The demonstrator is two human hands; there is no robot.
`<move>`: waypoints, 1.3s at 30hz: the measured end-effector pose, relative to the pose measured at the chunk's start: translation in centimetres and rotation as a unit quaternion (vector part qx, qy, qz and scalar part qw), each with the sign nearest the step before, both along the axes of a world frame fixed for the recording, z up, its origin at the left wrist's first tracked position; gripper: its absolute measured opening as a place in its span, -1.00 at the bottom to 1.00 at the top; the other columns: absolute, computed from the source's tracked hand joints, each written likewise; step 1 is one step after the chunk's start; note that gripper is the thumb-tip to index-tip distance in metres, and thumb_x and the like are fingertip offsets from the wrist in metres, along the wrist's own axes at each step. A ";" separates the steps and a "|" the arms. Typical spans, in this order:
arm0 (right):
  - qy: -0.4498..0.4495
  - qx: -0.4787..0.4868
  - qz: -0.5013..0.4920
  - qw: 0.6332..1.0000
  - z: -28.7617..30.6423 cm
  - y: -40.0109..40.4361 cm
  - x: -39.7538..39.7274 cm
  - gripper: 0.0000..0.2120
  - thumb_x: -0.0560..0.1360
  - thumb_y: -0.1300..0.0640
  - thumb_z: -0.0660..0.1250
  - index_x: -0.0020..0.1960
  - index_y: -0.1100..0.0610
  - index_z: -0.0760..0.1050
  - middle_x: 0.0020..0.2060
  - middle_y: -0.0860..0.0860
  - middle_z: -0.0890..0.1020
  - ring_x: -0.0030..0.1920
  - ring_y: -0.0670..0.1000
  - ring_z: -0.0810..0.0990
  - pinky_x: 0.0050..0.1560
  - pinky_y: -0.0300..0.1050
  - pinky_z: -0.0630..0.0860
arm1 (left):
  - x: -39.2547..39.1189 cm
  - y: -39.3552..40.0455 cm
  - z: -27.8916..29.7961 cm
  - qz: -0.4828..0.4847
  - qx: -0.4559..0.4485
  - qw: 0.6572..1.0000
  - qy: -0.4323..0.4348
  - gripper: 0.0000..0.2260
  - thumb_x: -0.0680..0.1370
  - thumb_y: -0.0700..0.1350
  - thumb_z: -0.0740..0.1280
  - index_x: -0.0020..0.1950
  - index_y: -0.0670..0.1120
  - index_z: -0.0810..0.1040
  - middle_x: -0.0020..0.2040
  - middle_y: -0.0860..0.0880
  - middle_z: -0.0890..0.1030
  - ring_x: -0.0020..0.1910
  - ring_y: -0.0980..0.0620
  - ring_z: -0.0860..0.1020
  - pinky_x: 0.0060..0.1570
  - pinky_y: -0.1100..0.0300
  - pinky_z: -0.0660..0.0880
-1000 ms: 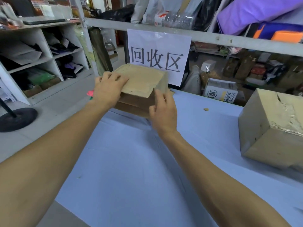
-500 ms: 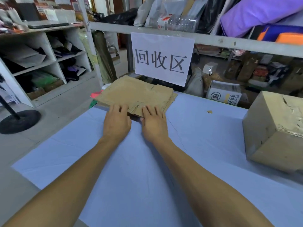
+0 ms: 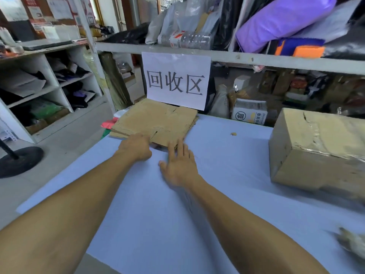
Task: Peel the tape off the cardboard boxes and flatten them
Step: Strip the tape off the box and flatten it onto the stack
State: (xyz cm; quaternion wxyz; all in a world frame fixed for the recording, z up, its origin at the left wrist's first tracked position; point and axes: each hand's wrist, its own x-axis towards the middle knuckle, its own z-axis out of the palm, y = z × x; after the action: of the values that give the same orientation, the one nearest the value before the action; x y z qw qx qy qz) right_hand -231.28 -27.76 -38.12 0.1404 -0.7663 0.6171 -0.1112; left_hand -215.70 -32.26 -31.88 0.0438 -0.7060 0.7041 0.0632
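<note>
— Lying flat at the far edge of the worktop [image 3: 177,224], just under the white sign [image 3: 175,80], is the flattened cardboard [image 3: 156,119], more than one sheet stacked. See it?

— Yes. And the hands?

— The left hand [image 3: 136,148] sits at the near edge of the stack, touching it. Its fingers curl under, out of sight behind the knuckles, so I cannot tell whether they grip the edge or hold nothing.

— The right one?

— The right hand [image 3: 180,165] is a little blurred. Its fingers [image 3: 173,148] are straight and spread wide, holding nothing; the tips reach the near corner of the cardboard, the palm is over the blue cover.

— Any box not done?

— One cardboard box [image 3: 316,149] stands whole on the right side, well apart from both hands, with shiny tape [image 3: 316,135] wrinkled across its top.

— Anything else on the worktop?

— A small brown scrap [image 3: 234,134] between stack and box, and a blurred crumpled thing [image 3: 351,244] at the near right edge; I cannot tell what it is.
</note>
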 end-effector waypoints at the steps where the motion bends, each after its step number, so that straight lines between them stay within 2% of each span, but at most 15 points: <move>1: 0.016 0.017 0.022 1.000 0.1 1.4 -0.9 -0.30 0.67 -0.18 -0.03 0.65 0.13 -0.21 0.62 0.20 -0.20 0.62 0.18 -0.19 0.57 0.13 -0.19 | -0.9 0.6 0.6 0.003 0.002 1.000 -0.020 -0.57 0.51 -0.19 0.22 0.40 -0.13 0.38 0.39 -0.15 0.41 0.35 -0.20 0.37 0.21 -0.05 0.45; 3: 0.055 0.041 0.077 0.995 1.0 4.7 -3.6 -0.37 0.68 -0.15 0.00 0.62 0.18 0.05 0.61 0.21 0.04 0.60 0.17 -0.01 0.56 0.13 -0.02 | -3.7 2.5 0.8 -0.002 -0.031 0.999 0.018 -0.62 0.52 -0.21 0.23 0.34 -0.20 0.42 0.35 -0.21 0.42 0.34 -0.23 0.35 0.23 -0.03 0.41; 5: 0.054 0.004 0.107 0.993 2.7 7.6 -7.2 -0.65 0.64 -0.02 0.14 0.29 0.17 0.44 0.32 0.18 0.45 0.35 0.17 0.35 0.28 0.06 0.34 | -7.4 5.2 0.4 -0.046 -0.082 0.992 0.084 -0.62 0.52 -0.23 0.24 0.34 -0.17 0.49 0.32 -0.20 0.47 0.34 -0.21 0.36 0.19 0.01 0.40; 7: 0.056 -0.073 0.073 0.993 4.7 9.8 -11.4 -0.81 0.59 0.10 0.22 0.06 0.19 0.53 0.07 0.11 0.57 0.13 0.17 0.46 -0.01 0.00 0.40 | -11.6 7.4 0.4 -0.076 -0.124 0.980 0.135 -0.62 0.54 -0.20 0.25 0.36 -0.12 0.52 0.31 -0.14 0.51 0.35 -0.16 0.38 0.16 0.02 0.41; 10: 0.049 -0.289 -0.029 0.956 7.5 11.6 -17.9 -0.79 0.46 0.20 0.23 -0.06 0.24 0.62 -0.08 0.13 0.65 0.00 0.22 0.59 -0.07 0.02 0.50 | -18.0 9.1 1.4 -0.123 -0.119 0.957 0.235 -0.66 0.57 -0.15 0.28 0.35 -0.09 0.52 0.27 -0.09 0.56 0.30 -0.12 0.47 0.15 0.03 0.45; 12: 0.066 -0.381 -0.097 0.917 9.2 12.2 -22.6 -0.76 0.41 0.16 0.18 -0.12 0.25 0.59 -0.14 0.16 0.63 -0.10 0.22 0.58 -0.06 0.01 0.43 | -22.1 10.2 2.7 -0.193 -0.071 0.933 0.294 -0.61 0.58 -0.12 0.33 0.42 -0.08 0.47 0.31 -0.10 0.57 0.30 -0.09 0.50 0.23 0.07 0.44; 15: 0.121 -0.298 -0.229 0.919 11.3 13.0 -28.8 -0.59 0.46 -0.02 0.35 0.10 0.32 0.52 0.08 0.26 0.58 0.13 0.30 0.53 0.19 0.11 0.37 | -27.4 12.0 4.9 -0.234 -0.035 0.902 0.360 -0.43 0.59 -0.08 0.37 0.57 -0.05 0.26 0.44 -0.05 0.45 0.41 -0.04 0.42 0.32 0.05 0.39; 18: 0.165 -0.138 -0.278 0.936 11.1 14.0 -31.5 -0.26 0.51 -0.21 0.36 0.43 0.32 0.32 0.43 0.27 0.37 0.52 0.29 0.21 0.53 0.16 0.06 | -30.9 13.0 6.0 -0.231 -0.040 0.886 0.400 -0.37 0.58 -0.08 0.39 0.59 -0.01 0.20 0.40 0.01 0.47 0.38 -0.03 0.43 0.20 0.12 0.39; 21: 0.149 -0.146 -0.245 0.947 11.2 15.0 -31.3 -0.33 0.55 -0.11 0.35 0.47 0.31 0.29 0.54 0.25 0.22 0.60 0.27 -0.03 0.58 0.15 -0.11 | -31.8 13.9 6.4 -0.183 -0.070 0.898 0.395 -0.41 0.55 -0.10 0.41 0.55 -0.06 0.29 0.39 -0.08 0.50 0.37 -0.09 0.43 0.16 0.17 0.37; 24: 0.072 -0.178 -0.238 0.952 11.8 16.1 -30.2 -0.52 0.55 -0.07 0.39 0.33 0.21 0.46 0.61 0.22 0.04 0.60 0.26 -0.18 0.58 0.13 -0.13 | -30.3 15.6 6.6 -0.153 -0.100 0.907 0.380 -0.42 0.50 -0.09 0.46 0.50 -0.07 0.37 0.35 -0.10 0.52 0.34 -0.10 0.45 0.21 0.10 0.42; 26: -0.001 -0.178 -0.228 0.957 12.0 17.5 -28.9 -0.57 0.53 -0.08 0.42 0.27 0.16 0.54 0.61 0.19 0.04 0.60 0.23 -0.17 0.58 0.09 -0.09 | -28.4 17.0 6.6 -0.143 -0.119 0.916 0.357 -0.40 0.48 -0.05 0.49 0.50 -0.03 0.40 0.32 -0.10 0.53 0.34 -0.11 0.45 0.26 0.05 0.42; 29: -0.131 -0.166 -0.176 0.961 11.1 20.0 -26.7 -0.62 0.50 0.03 0.47 0.25 0.19 0.57 0.48 0.16 0.37 0.52 0.18 0.21 0.49 0.00 0.19 | -25.5 20.4 5.9 -0.120 -0.137 0.916 0.357 -0.40 0.44 -0.04 0.53 0.47 0.03 0.46 0.26 -0.10 0.52 0.30 -0.07 0.45 0.26 0.12 0.39; 31: -0.275 -0.157 -0.148 0.937 10.1 22.4 -25.1 -0.65 0.48 0.23 0.46 0.25 0.17 0.55 0.24 0.04 0.57 0.28 0.05 0.51 0.32 -0.02 0.45 | -24.2 23.7 5.0 -0.112 -0.142 0.909 0.376 -0.40 0.43 -0.08 0.54 0.45 0.05 0.47 0.26 -0.08 0.46 0.27 -0.02 0.45 0.22 0.26 0.34; 34: -0.441 -0.141 -0.157 0.872 9.5 26.9 -23.4 -0.55 0.47 0.38 0.41 0.26 0.00 0.53 0.07 -0.27 0.60 0.06 -0.30 0.58 0.09 -0.34 0.52 | -23.2 28.3 3.5 -0.098 -0.170 0.886 0.420 -0.46 0.44 -0.13 0.51 0.41 0.06 0.50 0.27 -0.03 0.37 0.24 0.03 0.46 0.22 0.32 0.36; 39: -0.499 -0.135 -0.187 0.836 9.6 32.8 -22.5 -0.60 0.50 0.26 0.46 0.29 -0.02 0.56 0.10 -0.27 0.61 0.12 -0.20 0.62 0.00 -0.42 0.53 | -22.2 33.3 3.6 -0.097 -0.183 0.880 0.427 -0.52 0.45 -0.03 0.52 0.35 0.12 0.54 0.20 0.05 0.35 0.20 0.11 0.47 0.16 0.38 0.32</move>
State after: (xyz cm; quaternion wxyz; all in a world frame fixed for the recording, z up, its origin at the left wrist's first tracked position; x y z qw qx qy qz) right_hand -253.76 5.03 -28.54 0.3008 -0.4884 0.5738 -0.5846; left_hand -237.95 1.02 -28.28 -0.3849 -0.5346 0.7183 0.2239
